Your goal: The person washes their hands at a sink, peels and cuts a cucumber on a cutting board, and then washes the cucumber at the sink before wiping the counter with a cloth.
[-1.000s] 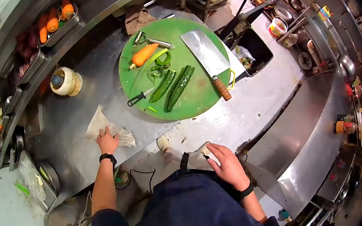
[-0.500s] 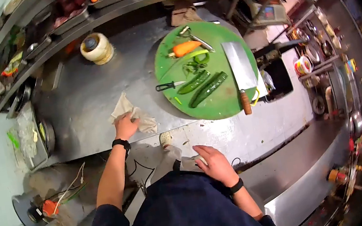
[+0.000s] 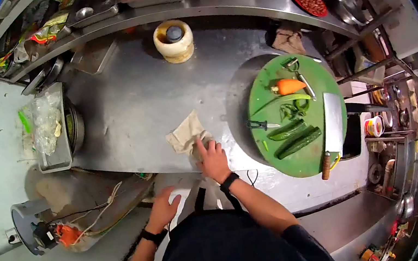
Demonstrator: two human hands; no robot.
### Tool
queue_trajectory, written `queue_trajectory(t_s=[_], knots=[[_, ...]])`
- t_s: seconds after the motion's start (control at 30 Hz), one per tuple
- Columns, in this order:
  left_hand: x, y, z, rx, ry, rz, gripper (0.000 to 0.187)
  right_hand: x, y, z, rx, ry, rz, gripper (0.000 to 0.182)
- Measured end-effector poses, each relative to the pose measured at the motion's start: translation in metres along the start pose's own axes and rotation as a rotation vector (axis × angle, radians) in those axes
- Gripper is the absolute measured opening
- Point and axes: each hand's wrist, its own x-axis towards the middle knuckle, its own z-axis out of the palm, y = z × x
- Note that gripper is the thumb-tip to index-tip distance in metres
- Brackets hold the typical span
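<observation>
The right hand (image 3: 211, 157) presses flat on the crumpled beige cloth (image 3: 185, 133), fingers spread over its near edge, on the steel counter (image 3: 133, 104) just left of the green cutting board (image 3: 302, 159), while the left hand (image 3: 162, 210) hangs loosely open and empty at the counter's front edge by the apron. The wipe looks to be mid-way by my read: the counter around the cloth shines, but the board is not yet tidied, with the cucumber halves (image 3: 293, 137), carrot (image 3: 289, 85), small knife (image 3: 262, 125) and cleaver (image 3: 331, 126) on it.
</observation>
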Motion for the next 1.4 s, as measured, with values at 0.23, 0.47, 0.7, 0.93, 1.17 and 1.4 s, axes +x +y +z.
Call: queue_trajectory(t_s=[0.23,0.47,0.7,0.93,1.17,1.4], knots=[[-0.003,0.007,-0.010,-0.006,0.071,-0.033,0.034,0.074,-0.057,0.033,-0.136,0.134,0.165,0.077],[0.028,0.017,-0.015,0.074,-0.031,0.080,0.031,0.039,-0.027,0.047,-0.173,0.166,-0.150,0.025],[0.072,0.092,0.034,0.164,-0.278,0.314,0.026,-0.072,0.053,0.018,-0.139,0.179,-0.014,0.025],[0.059,0.198,0.152,0.291,-0.766,0.559,0.027,-0.243,0.161,0.006,0.230,0.505,0.698,0.028],[-0.017,0.279,0.306,0.431,-1.120,0.865,0.026,-0.478,0.216,-0.007,0.399,0.889,1.311,0.028],[-0.095,0.354,0.425,0.431,-1.263,1.082,0.026,-0.634,0.227,-0.018,0.232,1.353,1.636,0.029]])
